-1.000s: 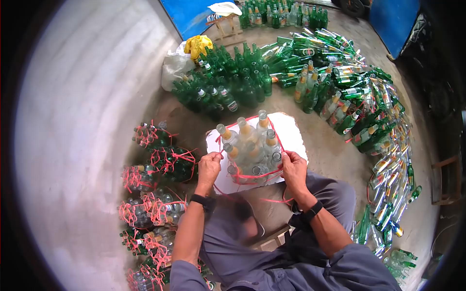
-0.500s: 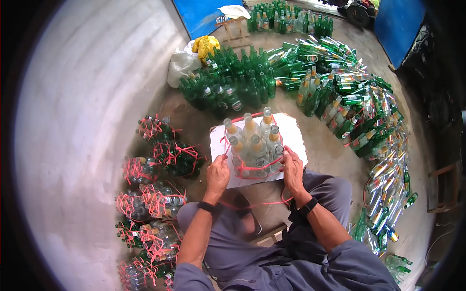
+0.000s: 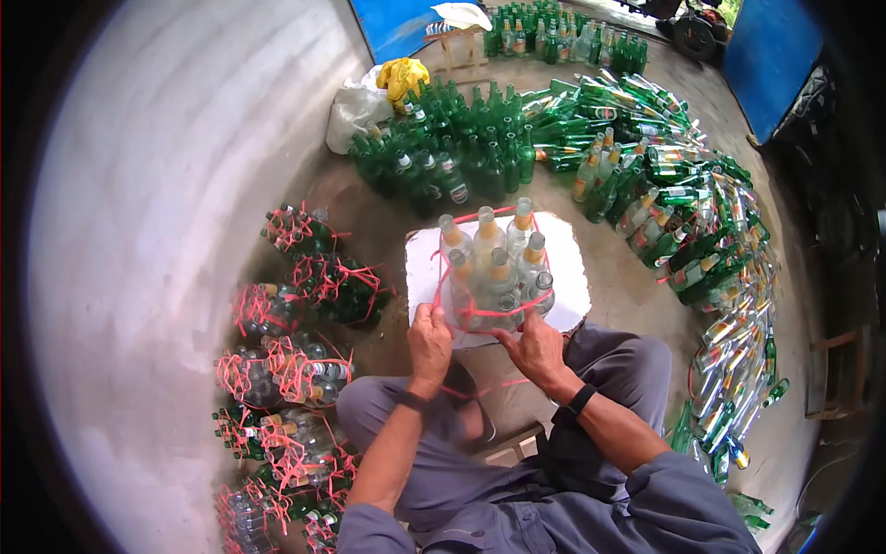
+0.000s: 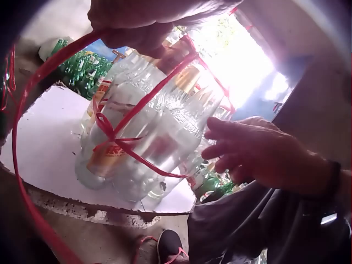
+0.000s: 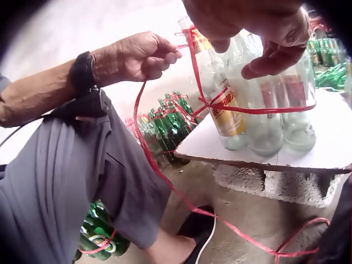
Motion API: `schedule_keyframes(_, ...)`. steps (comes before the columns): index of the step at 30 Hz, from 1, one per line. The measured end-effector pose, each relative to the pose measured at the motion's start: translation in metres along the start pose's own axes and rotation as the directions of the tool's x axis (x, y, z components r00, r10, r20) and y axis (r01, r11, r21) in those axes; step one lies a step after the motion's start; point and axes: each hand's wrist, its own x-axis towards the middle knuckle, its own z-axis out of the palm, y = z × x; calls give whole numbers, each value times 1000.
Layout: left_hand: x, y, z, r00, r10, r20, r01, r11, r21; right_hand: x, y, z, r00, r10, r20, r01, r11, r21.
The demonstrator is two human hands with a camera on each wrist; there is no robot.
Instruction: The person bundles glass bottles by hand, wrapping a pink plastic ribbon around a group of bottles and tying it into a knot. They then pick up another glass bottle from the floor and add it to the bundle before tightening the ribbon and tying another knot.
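A cluster of clear glass bottles point(image 3: 494, 268) with gold neck labels stands on a white board point(image 3: 568, 277) over a concrete block. Red string point(image 3: 480, 312) is wrapped round them. My left hand point(image 3: 430, 331) is at the cluster's near left corner and grips the string in curled fingers point(image 5: 144, 55). The strand runs up from the bottles point(image 5: 258, 110) to that hand, and a loose tail point(image 5: 165, 181) drops to the floor. My right hand point(image 3: 526, 343) is at the near side of the bottles point(image 4: 159, 126). Its fingers point(image 4: 231, 144) are loosely extended towards the glass, with no string seen in them.
Tied bottle bundles point(image 3: 295, 305) line the curved wall on the left. Upright green bottles point(image 3: 443, 157) stand beyond the board. A heap of lying bottles point(image 3: 711, 231) curves round the right. A white sack point(image 3: 355, 111), yellow cloth point(image 3: 403, 76) and blue panel point(image 3: 771, 51) lie behind.
Both hands have come in from the cluster's sides to its near edge, the right hand moving left to the front. The string loop has drawn tighter round the bottles.
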Motion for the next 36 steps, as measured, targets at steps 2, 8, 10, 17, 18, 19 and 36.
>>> schedule_keyframes(2, -2, -2, 2, 994, -5, 111, 9, 1000, -30, 6, -4, 3, 1000, -3, -4, 3, 1000, -26)
schedule_keyframes(8, -7, 7, 7, 964, -89, 249, 158, 949, -272, 23, 4, 17, 997, -38, -65, 36, 999, -32)
schedule_keyframes(10, -11, 9, 9, 958, -111, 264, 192, 933, -303, 23, 1, 16, 993, -61, -96, 60, 998, -18)
schedule_keyframes(17, -16, 32, 0, 918, -220, 330, 342, 859, -381, 25, 3, 16, 992, -89, -93, 90, 996, 6)
schedule_keyframes(18, -16, 33, -1, 919, -218, 328, 341, 859, -383, 24, 2, 15, 991, -95, -92, 96, 995, 1)
schedule_keyframes(19, -18, 34, -1, 914, -228, 335, 362, 832, -421, 24, 2, 15, 991, -97, -93, 97, 995, -1)
schedule_keyframes(36, -32, 32, -10, 993, -67, 98, 83, 982, -171, 13, -36, 33, 972, -231, 54, 225, 970, 98)
